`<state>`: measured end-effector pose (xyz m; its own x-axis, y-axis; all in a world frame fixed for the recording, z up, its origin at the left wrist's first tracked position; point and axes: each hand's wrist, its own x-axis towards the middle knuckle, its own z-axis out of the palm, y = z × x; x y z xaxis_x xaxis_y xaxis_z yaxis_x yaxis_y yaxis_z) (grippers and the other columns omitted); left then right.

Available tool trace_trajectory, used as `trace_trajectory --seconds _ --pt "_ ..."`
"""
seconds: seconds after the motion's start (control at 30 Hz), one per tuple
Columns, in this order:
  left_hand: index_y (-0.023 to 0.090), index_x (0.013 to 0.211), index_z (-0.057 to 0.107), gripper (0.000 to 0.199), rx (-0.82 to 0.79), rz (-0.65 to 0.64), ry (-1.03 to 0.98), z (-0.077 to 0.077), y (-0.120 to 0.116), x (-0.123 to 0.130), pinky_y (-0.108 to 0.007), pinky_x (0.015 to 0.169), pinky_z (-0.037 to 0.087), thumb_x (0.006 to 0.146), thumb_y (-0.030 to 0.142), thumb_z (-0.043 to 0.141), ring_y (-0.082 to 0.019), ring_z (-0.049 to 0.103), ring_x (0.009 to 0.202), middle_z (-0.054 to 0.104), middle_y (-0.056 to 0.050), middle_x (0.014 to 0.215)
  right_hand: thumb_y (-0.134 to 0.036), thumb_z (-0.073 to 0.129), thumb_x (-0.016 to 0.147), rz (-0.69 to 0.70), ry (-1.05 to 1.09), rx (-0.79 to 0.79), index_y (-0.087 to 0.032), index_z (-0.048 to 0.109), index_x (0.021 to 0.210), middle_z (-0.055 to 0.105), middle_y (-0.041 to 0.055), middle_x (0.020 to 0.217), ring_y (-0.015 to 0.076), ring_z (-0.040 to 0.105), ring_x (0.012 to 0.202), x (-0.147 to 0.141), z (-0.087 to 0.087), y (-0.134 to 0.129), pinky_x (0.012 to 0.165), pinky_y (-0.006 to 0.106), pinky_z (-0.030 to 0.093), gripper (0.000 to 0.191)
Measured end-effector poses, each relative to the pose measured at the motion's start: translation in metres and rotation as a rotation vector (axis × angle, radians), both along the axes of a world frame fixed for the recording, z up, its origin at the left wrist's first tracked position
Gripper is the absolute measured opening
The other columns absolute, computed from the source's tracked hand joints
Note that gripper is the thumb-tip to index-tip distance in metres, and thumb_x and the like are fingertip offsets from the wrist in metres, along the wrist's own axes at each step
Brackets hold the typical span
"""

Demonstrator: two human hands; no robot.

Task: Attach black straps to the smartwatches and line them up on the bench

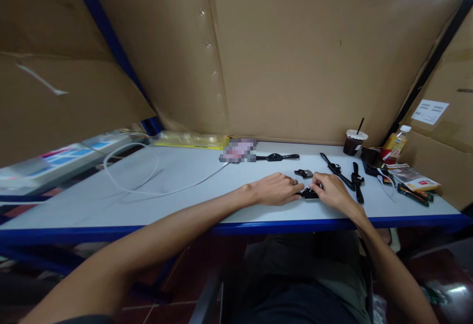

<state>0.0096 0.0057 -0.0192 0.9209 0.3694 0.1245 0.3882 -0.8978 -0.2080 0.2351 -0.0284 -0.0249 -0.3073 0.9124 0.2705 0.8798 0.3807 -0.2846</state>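
Note:
A black spokeshave [310, 194] lies low at the table's front, between my two hands and partly covered by them. My left hand [278, 189], with a ring on one finger, is closed around its left handle. The fingers of my right hand [331, 192] are pinched together at the middle and right part of the same tool; any small part between them is hidden. Just behind my fingers rests a loose metal piece [303, 173], dark at one end and grey at the other. Farther back lies another spokeshave [277, 157], and two more spokeshaves [335, 168] lie to the right, touching or nearly so.
A phone [238, 150], partly blurred, has a white cable [185, 188] looping leftward. At right stand an iced drink cup [354, 142], a bottle [396, 144], a black box [371, 160] and packets [414, 177]. Cardboard walls [295, 57] enclose the table [92, 200].

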Motion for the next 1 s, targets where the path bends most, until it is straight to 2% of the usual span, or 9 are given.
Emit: trace_trajectory --seconds 0.1,0.27,0.47,0.53,0.63,0.7,0.77,0.9,1.0 --pt "0.017 0.103 0.059 0.029 -0.013 0.005 -0.004 0.001 -0.001 0.0 -0.031 0.055 0.032 0.107 0.036 0.038 -0.015 0.054 0.061 0.067 -0.006 0.083 -0.025 0.055 0.097 -0.021 -0.107 0.041 -0.021 0.065 0.091 0.073 0.0078 0.088 0.0219 0.066 0.081 -0.003 0.001 -0.005 0.067 0.029 0.036 0.013" --pt "0.017 0.099 0.06 0.029 -0.02 0.006 -0.051 0.001 -0.003 0.0 -0.031 0.052 0.03 0.106 0.036 0.04 -0.014 0.053 0.058 0.066 -0.006 0.08 -0.024 0.047 0.098 -0.108 -0.27 0.068 -0.018 0.067 0.104 0.075 0.0132 0.094 0.0242 0.068 0.08 -0.015 0.005 -0.013 0.065 0.031 0.036 0.022" --pt "0.018 0.094 0.066 0.034 -0.018 -0.01 -0.033 0.001 -0.003 0.0 -0.031 0.051 0.025 0.106 0.038 0.042 -0.015 0.056 0.062 0.067 -0.006 0.081 -0.022 0.047 0.094 -0.213 -0.291 0.105 -0.015 0.07 0.105 0.077 0.016 0.089 0.0268 0.07 0.076 -0.031 -0.001 -0.017 0.063 0.033 0.036 0.026" --pt "0.018 0.093 0.067 0.038 -0.013 -0.017 -0.028 0.001 -0.002 0.0 -0.031 0.05 0.023 0.107 0.042 0.041 -0.014 0.055 0.06 0.068 -0.006 0.081 -0.022 0.048 0.093 -0.23 -0.267 0.109 -0.016 0.072 0.1 0.077 0.0154 0.086 0.0254 0.069 0.073 -0.032 -0.003 -0.017 0.063 0.033 0.036 0.026" --pt "0.018 0.093 0.067 0.041 -0.003 -0.023 -0.018 0.0 -0.001 0.0 -0.031 0.05 0.02 0.107 0.045 0.039 -0.013 0.054 0.057 0.068 -0.005 0.082 -0.025 0.053 0.09 -0.235 -0.183 0.069 -0.019 0.072 0.079 0.074 0.0114 0.076 0.0224 0.066 0.069 -0.024 -0.002 -0.013 0.061 0.031 0.033 0.023" --pt "0.018 0.092 0.067 0.042 0.0 -0.029 -0.017 0.0 0.0 -0.001 -0.03 0.05 0.019 0.108 0.045 0.038 -0.013 0.054 0.057 0.068 -0.005 0.083 -0.026 0.054 0.089 -0.207 -0.079 0.049 -0.02 0.069 0.068 0.071 0.0072 0.068 0.0197 0.062 0.066 -0.013 0.002 -0.008 0.059 0.029 0.031 0.027" --pt "0.018 0.091 0.067 0.044 -0.001 -0.043 -0.018 -0.001 0.001 -0.001 -0.03 0.05 0.02 0.108 0.046 0.038 -0.012 0.054 0.057 0.067 -0.005 0.082 -0.03 0.054 0.091 -0.135 0.07 0.044 -0.02 0.068 0.068 0.066 0.003 0.062 0.0167 0.056 0.061 -0.002 0.005 -0.003 0.059 0.028 0.031 0.029" --pt "0.018 0.09 0.066 0.043 -0.003 -0.068 -0.022 -0.002 0.003 -0.003 -0.03 0.051 0.019 0.107 0.047 0.039 -0.012 0.052 0.056 0.067 -0.004 0.082 -0.037 0.057 0.091 0.153 0.318 -0.08 -0.019 0.075 0.086 0.065 -0.001 0.064 0.0146 0.052 0.06 0.012 0.007 0.004 0.061 0.026 0.036 0.026" --pt "0.019 0.09 0.067 0.043 0.0 -0.069 -0.03 -0.003 0.004 -0.004 -0.03 0.051 0.019 0.107 0.048 0.039 -0.012 0.051 0.055 0.067 -0.005 0.083 -0.035 0.059 0.09 0.225 0.35 -0.122 -0.02 0.078 0.093 0.069 0.0006 0.072 0.0158 0.056 0.066 0.012 0.004 0.005 0.066 0.027 0.04 0.025"
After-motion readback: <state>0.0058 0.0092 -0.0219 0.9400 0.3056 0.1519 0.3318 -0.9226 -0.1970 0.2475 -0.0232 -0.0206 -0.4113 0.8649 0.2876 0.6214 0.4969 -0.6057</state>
